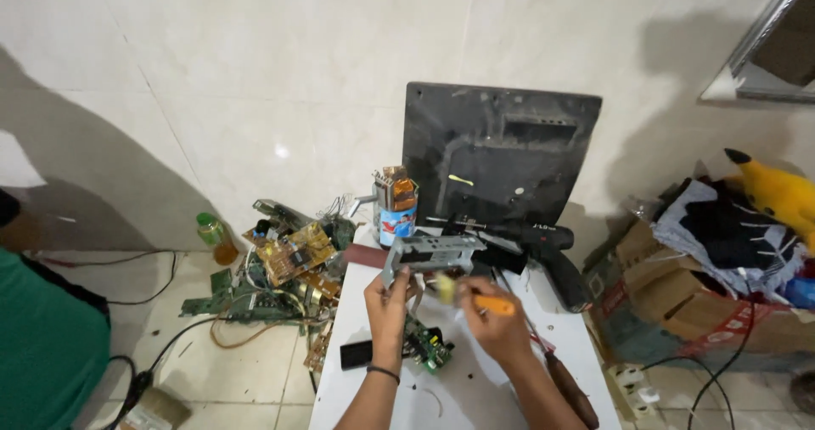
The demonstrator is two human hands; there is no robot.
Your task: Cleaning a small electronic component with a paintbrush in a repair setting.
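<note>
My left hand grips a grey metal bracket frame and holds it up over a small white table. My right hand is closed around a screwdriver with an orange and yellow handle, its tip pointing toward the bracket. Just below my hands a green circuit board lies on the table, with a small black block to its left.
A black cordless drill and a can of tools sit at the table's far end, before a black panel leaning on the wall. Circuit boards pile on the floor at left. Cardboard boxes with clothes stand right.
</note>
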